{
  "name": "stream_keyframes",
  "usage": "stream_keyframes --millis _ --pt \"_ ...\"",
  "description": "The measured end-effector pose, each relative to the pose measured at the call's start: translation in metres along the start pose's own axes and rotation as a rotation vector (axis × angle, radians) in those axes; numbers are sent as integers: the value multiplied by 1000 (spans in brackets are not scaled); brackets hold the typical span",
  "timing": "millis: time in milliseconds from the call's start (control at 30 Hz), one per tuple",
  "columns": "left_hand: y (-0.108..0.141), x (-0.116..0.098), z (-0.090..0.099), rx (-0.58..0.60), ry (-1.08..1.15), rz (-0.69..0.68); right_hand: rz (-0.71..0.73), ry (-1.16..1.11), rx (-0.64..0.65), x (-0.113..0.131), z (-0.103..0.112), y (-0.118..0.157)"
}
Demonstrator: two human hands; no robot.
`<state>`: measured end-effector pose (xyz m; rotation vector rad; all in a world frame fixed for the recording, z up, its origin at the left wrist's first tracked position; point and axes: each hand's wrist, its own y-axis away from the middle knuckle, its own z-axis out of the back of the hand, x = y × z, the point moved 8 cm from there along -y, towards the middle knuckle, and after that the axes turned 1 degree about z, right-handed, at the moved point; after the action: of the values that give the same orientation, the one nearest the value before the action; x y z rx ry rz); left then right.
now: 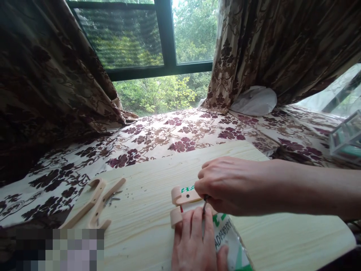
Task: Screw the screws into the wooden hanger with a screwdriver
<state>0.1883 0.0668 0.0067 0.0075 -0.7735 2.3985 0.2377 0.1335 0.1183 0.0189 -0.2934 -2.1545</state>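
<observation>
Two curved wooden pieces lie side by side near the middle of the pale board; the upper one (188, 196) has a dark hole, and the lower one (176, 217) is mostly under my fingers. A white and green packet (229, 241) with printed characters lies beneath them. My left hand (197, 235) presses down on the lower piece with its fingers stretched out. Above it, my right hand (218, 184) is closed in a fist around a small dark metal tool (205, 205), whose shaft points down between the left fingers. Its tip is hidden.
At the left of the board (141, 226) lie more hooked wooden pieces (105, 201) and several screws (115, 197). Patterned cloth (180, 130) spreads behind, toward the window and curtains. A clear plastic box (346, 137) is at the right, a white bag (255, 101) at the back.
</observation>
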Motion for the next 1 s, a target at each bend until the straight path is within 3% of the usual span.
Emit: stream_keyframes --millis 367,567,833,1000 --pt "-1 -1 1 9 -14 -13 41 43 37 6 3 -1" --pt "1 1 -1 16 5 -38 -39 81 31 -1 8 -1" --pt "0 0 -3 46 2 -26 72 93 -14 9 6 -3" --pt "3 1 -1 -7 -14 -47 18 85 31 8 5 -4"
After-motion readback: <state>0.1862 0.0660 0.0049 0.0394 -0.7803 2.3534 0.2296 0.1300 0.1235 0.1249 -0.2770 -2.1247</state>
